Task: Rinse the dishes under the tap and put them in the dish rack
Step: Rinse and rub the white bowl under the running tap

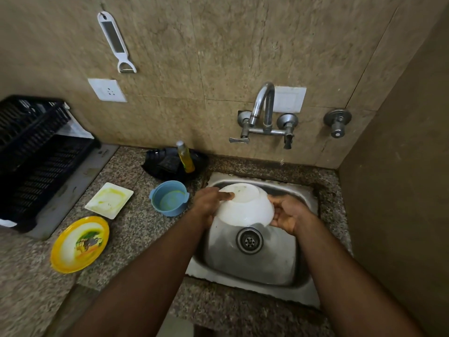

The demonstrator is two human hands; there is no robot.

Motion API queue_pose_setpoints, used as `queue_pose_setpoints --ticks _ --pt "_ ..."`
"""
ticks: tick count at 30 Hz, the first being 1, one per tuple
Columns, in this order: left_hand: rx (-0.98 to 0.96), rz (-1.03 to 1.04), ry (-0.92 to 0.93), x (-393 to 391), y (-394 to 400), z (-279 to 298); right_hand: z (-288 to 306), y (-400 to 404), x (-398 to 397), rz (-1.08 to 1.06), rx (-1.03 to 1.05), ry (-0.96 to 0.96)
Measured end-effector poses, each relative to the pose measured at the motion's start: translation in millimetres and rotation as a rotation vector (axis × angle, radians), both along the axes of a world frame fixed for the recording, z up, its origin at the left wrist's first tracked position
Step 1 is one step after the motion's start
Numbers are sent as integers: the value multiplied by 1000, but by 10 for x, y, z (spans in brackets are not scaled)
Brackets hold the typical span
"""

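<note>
Black plastic slatted dish rack (36,152) at far left looks empty, so nothing racked yet as far as I can see. On the granite counter, unrinsed: yellow round plate (79,244), white square plate (109,200), blue plastic bowl (168,199). Over the steel sink (252,271), left hand (210,203) and right hand (286,215) both grip a white bowl (244,207), tilted. Chrome wall tap (263,110) shows no visible stream. Judging: first dish, early stage.
</note>
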State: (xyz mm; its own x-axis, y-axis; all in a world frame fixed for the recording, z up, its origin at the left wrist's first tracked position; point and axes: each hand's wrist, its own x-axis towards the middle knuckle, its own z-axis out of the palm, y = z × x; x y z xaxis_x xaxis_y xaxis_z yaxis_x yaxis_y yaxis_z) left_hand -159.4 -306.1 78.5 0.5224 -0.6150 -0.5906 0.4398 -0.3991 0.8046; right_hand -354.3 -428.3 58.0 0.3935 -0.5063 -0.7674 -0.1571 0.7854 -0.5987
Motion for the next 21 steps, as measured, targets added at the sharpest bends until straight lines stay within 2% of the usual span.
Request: queue_pose_setpoints --ticks 5,9,13,17,21 --pt "41 -90 -45 54 166 -104 -16 132 -27 168 77 32" --pt "42 -108 -22 186 264 -192 -7 228 28 53 138 -121" --pt "28 -117 -62 378 275 54 66 263 186 -6 136 -293" --pt "89 -174 -292 810 369 251 103 280 587 -40 132 -355" --pt "176 -254 -642 1546 740 395 220 454 1345 -62 106 -429"
